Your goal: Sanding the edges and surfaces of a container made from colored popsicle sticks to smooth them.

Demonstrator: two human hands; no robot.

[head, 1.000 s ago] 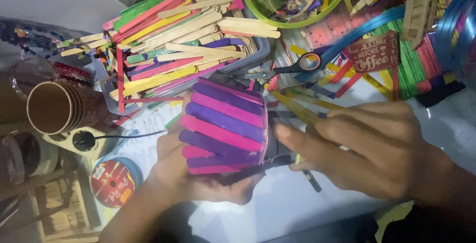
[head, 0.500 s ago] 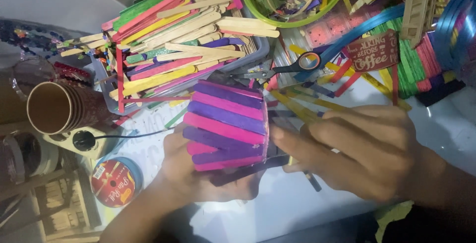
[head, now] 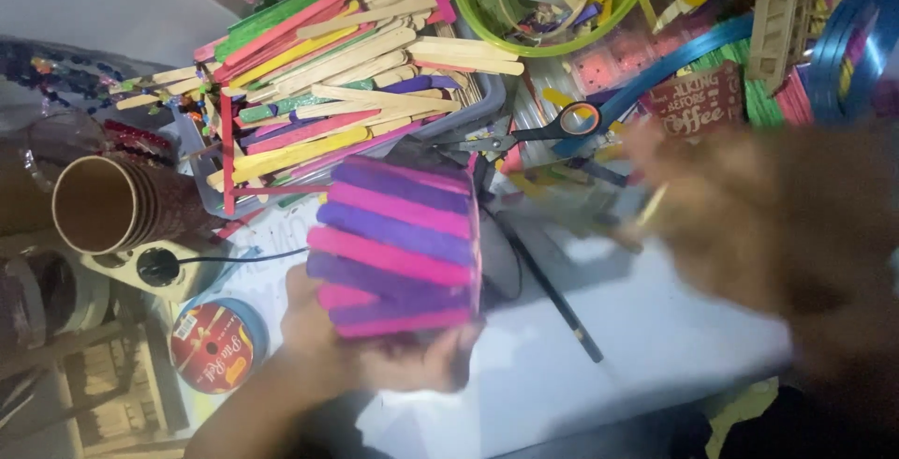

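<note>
Far left: a stack of brown paper cups (head: pixel 103 206) lay on its side, mouth toward the camera, with a roll of tape (head: pixel 51 295) below it and a red ribbon spool (head: pixel 213 345) lower still on the surface (head: pixel 646 328). Just right of the cups, a grey tray (head: pixel 487 103) held a loose heap of craft sticks (head: pixel 337 66), plain wood mixed with green, pink, yellow and purple. Centre: the left hand (head: pixel 375 351) gripped from below a cup-shaped piece covered in purple and pink sticks (head: pixel 398 248), the bands running roughly crosswise; fingers curled under and around its lower edge, hand closed on it, the piece raised above the white surface just below the tray. Right of the piece, a thin dark pencil (head: pixel 552 295) lay diagonally on the surface. Above it, scissors (head: pixel 552 126) with orange-lined handles rested near a green bowl (head: pixel 562 5) that held more sticks. Right side: the right hand (head: pixel 777 225) was heavily blurred, apart from the stick-covered piece; a thin pale stick (head: pixel 649 211) showed at its fingertips, but could not tell whether the hand was closed on it or how far open it was. Far right: green sticks (head: pixel 763 103) and a blue ribbon reel (head: pixel 852 37) at the frame edge.
</note>
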